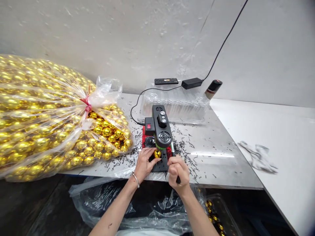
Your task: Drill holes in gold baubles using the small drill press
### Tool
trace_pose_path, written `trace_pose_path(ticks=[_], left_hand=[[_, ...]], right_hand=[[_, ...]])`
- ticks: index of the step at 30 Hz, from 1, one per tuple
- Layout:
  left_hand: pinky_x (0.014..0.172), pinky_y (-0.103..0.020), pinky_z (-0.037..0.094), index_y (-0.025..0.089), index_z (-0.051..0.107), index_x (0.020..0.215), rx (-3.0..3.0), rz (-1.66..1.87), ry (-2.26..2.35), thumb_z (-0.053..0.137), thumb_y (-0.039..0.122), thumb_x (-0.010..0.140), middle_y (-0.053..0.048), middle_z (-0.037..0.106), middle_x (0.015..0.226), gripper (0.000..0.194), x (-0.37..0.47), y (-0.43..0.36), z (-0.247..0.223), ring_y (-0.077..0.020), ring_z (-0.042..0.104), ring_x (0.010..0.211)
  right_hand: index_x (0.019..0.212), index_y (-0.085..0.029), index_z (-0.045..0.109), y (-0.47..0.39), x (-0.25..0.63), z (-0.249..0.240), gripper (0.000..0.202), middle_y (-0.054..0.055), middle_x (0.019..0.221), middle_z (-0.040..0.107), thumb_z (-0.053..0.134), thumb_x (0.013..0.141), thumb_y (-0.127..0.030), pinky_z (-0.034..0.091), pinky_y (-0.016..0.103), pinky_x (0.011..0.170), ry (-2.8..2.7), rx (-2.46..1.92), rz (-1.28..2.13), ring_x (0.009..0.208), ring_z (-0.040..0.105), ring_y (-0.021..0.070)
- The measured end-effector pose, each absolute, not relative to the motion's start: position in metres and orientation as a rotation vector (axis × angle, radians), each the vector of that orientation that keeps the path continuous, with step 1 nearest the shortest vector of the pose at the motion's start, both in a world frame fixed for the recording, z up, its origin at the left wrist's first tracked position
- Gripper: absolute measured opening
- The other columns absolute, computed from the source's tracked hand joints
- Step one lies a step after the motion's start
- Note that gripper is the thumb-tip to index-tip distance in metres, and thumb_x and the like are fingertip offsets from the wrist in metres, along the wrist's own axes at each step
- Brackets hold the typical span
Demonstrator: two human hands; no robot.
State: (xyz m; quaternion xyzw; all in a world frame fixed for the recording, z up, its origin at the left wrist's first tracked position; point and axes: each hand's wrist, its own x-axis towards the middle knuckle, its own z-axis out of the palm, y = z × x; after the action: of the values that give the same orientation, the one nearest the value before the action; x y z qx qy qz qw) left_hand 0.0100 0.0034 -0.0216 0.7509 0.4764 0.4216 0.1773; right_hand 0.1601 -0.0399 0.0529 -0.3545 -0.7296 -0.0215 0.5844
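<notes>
A small black bench machine [162,126] with a red switch stands near the table's front edge. Under its head sits a shiny gold ball [157,154]. My left hand [145,162] holds this ball between thumb and fingers. My right hand [179,171] is wrapped round a lever handle [178,179] on the machine's right side, with the black end showing below the fist. Red and black surfaces show around the machine's base [159,166]. What the ball rests on is hidden by my fingers and the machine head.
A big clear bag of gold balls [44,131], tied with red string, fills the left. Black shavings [184,150] litter the table. Behind stand clear plastic trays [174,105], a power adapter [192,83] and a can [213,89]. Whitish gloves [258,156] lie right; a plastic sheet [98,200] hangs in front.
</notes>
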Motion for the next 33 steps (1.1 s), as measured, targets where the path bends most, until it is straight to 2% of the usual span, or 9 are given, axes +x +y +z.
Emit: trace_pose_path(ticks=[10, 13, 16, 20, 25, 31, 33], left_hand=[[0.089, -0.044, 0.051, 0.019, 0.069, 0.112, 2.095, 1.172, 1.358, 0.071, 0.037, 0.084, -0.01, 0.072, 0.103, 0.033, 0.011, 0.003, -0.021, -0.0263, 0.062, 0.098], [0.089, -0.044, 0.051, 0.019, 0.069, 0.111, 2.072, 1.179, 1.351, 0.07, 0.037, 0.084, -0.01, 0.072, 0.103, 0.032, 0.01, 0.003, -0.021, -0.0264, 0.063, 0.099], [0.09, -0.045, 0.051, 0.019, 0.07, 0.111, 2.055, 1.185, 1.336, 0.07, 0.037, 0.084, -0.01, 0.072, 0.103, 0.032, 0.011, 0.006, -0.021, -0.0265, 0.062, 0.099], [0.09, -0.045, 0.053, 0.019, 0.07, 0.111, 2.022, 1.23, 1.324, 0.071, 0.035, 0.083, -0.01, 0.073, 0.103, 0.032, 0.011, 0.009, -0.017, -0.026, 0.063, 0.098], [0.091, -0.044, 0.053, 0.021, 0.064, 0.122, 2.086, 1.34, 1.358, 0.062, 0.035, 0.091, -0.01, 0.071, 0.108, 0.035, -0.005, -0.039, -0.013, -0.0248, 0.063, 0.102], [0.085, -0.04, 0.054, 0.019, 0.057, 0.13, 2.455, 1.236, 1.346, 0.058, 0.051, 0.09, -0.013, 0.069, 0.111, 0.052, -0.032, -0.104, -0.023, -0.0256, 0.064, 0.101], [0.089, -0.042, 0.051, 0.02, 0.055, 0.133, 2.449, 1.372, 1.545, 0.054, 0.045, 0.094, -0.014, 0.067, 0.116, 0.046, -0.046, -0.088, -0.014, -0.0268, 0.062, 0.108]], right_hand=[[0.072, -0.022, 0.043, -0.03, 0.152, 0.019, 0.033, 0.0, 0.07, 0.052, 0.028, 0.102, -0.026, 0.052, 0.034, 0.073, -1.558, -0.813, -0.105, 0.063, 0.055, 0.0114], [0.072, -0.022, 0.043, -0.03, 0.153, 0.019, 0.031, 0.0, 0.07, 0.052, 0.031, 0.1, -0.023, 0.052, 0.033, 0.07, -1.63, -0.794, -0.132, 0.064, 0.056, 0.0118], [0.071, -0.022, 0.044, -0.032, 0.153, 0.03, 0.029, 0.0, 0.068, 0.051, 0.034, 0.098, -0.02, 0.05, 0.032, 0.065, -1.67, -0.789, -0.133, 0.064, 0.054, 0.0132], [0.068, -0.021, 0.044, -0.037, 0.152, 0.07, 0.029, 0.0, 0.066, 0.049, 0.038, 0.095, -0.012, 0.042, 0.027, 0.057, -1.559, -0.839, 0.013, 0.062, 0.05, 0.0122], [0.068, -0.02, 0.048, -0.041, 0.152, 0.113, 0.027, 0.0, 0.067, 0.051, 0.045, 0.093, -0.01, 0.04, 0.026, 0.058, -1.555, -0.931, 0.153, 0.064, 0.051, 0.0114], [0.07, -0.02, 0.048, -0.042, 0.152, 0.095, 0.024, 0.0, 0.068, 0.051, 0.045, 0.092, -0.009, 0.038, 0.027, 0.057, -1.528, -0.886, 0.113, 0.063, 0.049, 0.012], [0.068, -0.02, 0.046, -0.041, 0.151, 0.09, 0.026, 0.0, 0.068, 0.05, 0.045, 0.091, -0.007, 0.038, 0.027, 0.058, -1.523, -0.881, 0.113, 0.064, 0.049, 0.0118]])
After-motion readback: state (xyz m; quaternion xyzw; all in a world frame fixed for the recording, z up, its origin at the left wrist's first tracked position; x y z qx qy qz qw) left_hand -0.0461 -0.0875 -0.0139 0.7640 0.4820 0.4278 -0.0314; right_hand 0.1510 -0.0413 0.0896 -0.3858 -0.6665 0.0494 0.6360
